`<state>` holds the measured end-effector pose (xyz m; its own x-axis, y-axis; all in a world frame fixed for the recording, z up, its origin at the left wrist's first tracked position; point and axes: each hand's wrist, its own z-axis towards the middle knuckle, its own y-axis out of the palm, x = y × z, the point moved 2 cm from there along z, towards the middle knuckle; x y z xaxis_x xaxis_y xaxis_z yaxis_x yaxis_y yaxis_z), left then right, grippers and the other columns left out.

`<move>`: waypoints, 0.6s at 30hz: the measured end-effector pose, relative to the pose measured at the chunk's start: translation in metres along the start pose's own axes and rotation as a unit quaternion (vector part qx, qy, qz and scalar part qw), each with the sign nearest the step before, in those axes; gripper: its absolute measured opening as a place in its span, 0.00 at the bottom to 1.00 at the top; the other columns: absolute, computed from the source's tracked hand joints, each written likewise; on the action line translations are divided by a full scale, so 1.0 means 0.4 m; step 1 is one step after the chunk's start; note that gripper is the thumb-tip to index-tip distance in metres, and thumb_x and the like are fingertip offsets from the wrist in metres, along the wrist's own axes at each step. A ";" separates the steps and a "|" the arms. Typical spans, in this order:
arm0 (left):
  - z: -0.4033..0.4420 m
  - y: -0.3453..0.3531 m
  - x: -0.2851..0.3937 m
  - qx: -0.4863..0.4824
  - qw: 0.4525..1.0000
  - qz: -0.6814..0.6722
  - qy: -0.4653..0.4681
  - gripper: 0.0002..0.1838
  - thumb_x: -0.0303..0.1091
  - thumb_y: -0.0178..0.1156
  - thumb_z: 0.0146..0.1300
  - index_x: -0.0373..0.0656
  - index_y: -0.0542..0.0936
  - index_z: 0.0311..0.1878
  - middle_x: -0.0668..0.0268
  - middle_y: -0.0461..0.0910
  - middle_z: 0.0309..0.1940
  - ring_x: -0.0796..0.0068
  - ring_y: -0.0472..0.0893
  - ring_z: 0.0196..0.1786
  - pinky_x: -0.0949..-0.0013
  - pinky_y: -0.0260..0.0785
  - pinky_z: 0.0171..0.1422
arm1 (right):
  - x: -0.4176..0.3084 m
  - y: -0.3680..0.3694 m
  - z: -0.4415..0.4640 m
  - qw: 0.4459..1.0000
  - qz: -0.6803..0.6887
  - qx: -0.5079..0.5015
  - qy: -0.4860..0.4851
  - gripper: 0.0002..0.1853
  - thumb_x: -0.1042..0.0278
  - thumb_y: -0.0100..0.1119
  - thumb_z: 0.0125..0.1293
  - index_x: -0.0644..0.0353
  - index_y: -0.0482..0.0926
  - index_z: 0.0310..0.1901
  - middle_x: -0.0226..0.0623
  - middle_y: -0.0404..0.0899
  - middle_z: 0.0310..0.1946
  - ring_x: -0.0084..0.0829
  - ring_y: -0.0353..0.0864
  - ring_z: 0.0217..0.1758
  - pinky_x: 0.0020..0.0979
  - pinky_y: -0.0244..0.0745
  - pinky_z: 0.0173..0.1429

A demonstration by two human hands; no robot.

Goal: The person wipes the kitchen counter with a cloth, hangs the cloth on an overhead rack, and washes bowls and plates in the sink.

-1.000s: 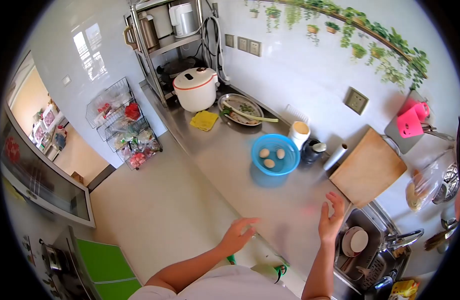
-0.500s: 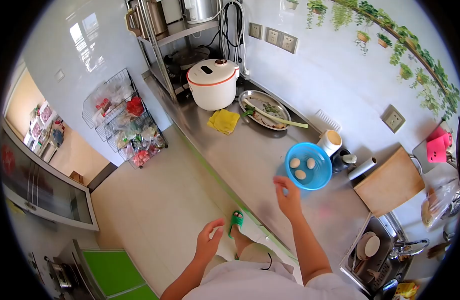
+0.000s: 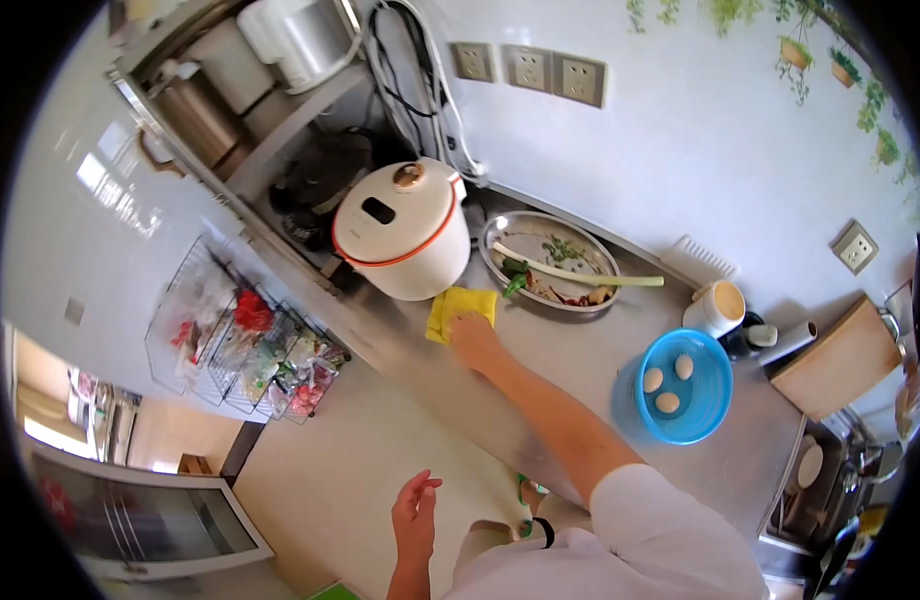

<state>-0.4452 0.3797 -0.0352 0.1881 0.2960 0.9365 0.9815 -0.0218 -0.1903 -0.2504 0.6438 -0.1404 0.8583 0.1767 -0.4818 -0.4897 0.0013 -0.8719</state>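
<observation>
My right hand (image 3: 473, 340) reaches across the steel counter and rests on a folded yellow cloth (image 3: 462, 306), its fingers bent onto the fabric. My left hand (image 3: 415, 508) hangs in the air over the floor, loosely curled, with nothing in it. Just behind the cloth stands a white rice cooker (image 3: 405, 235) with an orange-red rim. To the cloth's right lies an oval metal plate (image 3: 525, 228) holding a green onion (image 3: 570, 272), leaves and food scraps. Farther right, a blue plastic basket (image 3: 724, 400) contains three eggs (image 3: 667, 402).
A metal shelf (image 3: 290, 130) with appliances and cables stands at the counter's far end. A cream container (image 3: 718, 308), a cutting board (image 3: 840, 358) and a sink (image 3: 815, 515) are at the right. A wire rack (image 3: 215, 350) of bags stands left of the counter.
My right hand has moved from beside the blue basket to the yellow cloth and now touches it. My left hand stays raised and free. The view has shifted toward the rice cooker.
</observation>
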 end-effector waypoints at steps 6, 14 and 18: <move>0.101 -0.039 -0.017 -0.071 0.996 0.038 -0.047 0.16 0.28 0.52 0.68 0.35 0.74 0.57 0.62 0.81 0.44 0.78 0.76 0.49 0.72 0.66 0.57 | 0.026 0.116 0.009 0.989 -0.039 0.137 0.027 0.26 0.55 0.50 0.65 0.53 0.68 0.64 0.50 0.56 0.70 0.45 0.51 0.75 0.44 0.45 0.75; 0.301 -0.021 -0.045 -0.220 0.975 0.018 -0.039 0.15 0.30 0.53 0.68 0.35 0.75 0.55 0.62 0.81 0.42 0.75 0.77 0.49 0.71 0.64 0.59 | 0.261 -0.006 -0.405 0.923 -0.169 0.124 0.324 0.31 0.53 0.47 0.67 0.52 0.59 0.70 0.49 0.45 0.74 0.45 0.44 0.77 0.45 0.39 0.78; 0.397 -0.036 0.043 -0.257 0.966 0.029 0.007 0.14 0.31 0.55 0.68 0.37 0.75 0.54 0.62 0.81 0.42 0.76 0.77 0.49 0.73 0.65 0.57 | 0.267 -0.122 -0.493 0.881 -0.176 0.195 0.394 0.31 0.53 0.49 0.66 0.56 0.61 0.69 0.52 0.48 0.73 0.49 0.46 0.76 0.47 0.42 0.77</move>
<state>-0.4618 0.5367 -0.0630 0.2411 0.2678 0.9328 0.8567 -0.5103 -0.0750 -0.1046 0.4684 -0.1665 0.7326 -0.6397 -0.2325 -0.0558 0.2840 -0.9572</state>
